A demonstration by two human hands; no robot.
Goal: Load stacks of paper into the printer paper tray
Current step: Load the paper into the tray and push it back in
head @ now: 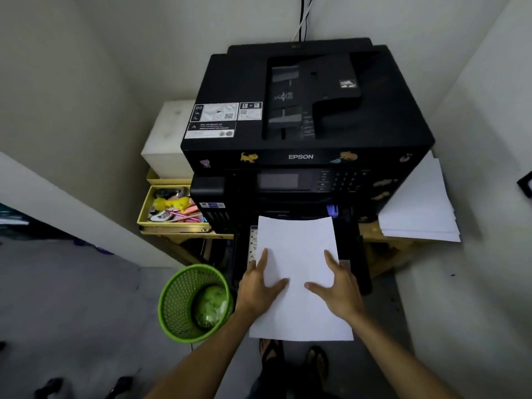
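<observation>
Black pulled-out printer paper tray (pixel 352 254) carries a white paper stack (pixel 299 254), its near end overhanging. Green mesh wastebasket (pixel 178 300) holds crumpled rubbish; yellow drawer (pixel 144 210) holds pens. Left hand (pixel 256 286) and right hand (pixel 339 286) rest on the stack, fingers straight, thumbs spread.

The printer (pixel 305 122) is standing on a wooden table (pixel 374 234). The paper tray (pixel 352 240) is sticking out from its front, and the paper stack (pixel 299 272) is lying over it. The left hand (pixel 259 286) and the right hand (pixel 336 286) are lying flat on the stack. More sheets (pixel 420 208) are lying right of the printer, a drawer (pixel 172 208) left of it, a basket (pixel 195 303) below on the floor.
</observation>
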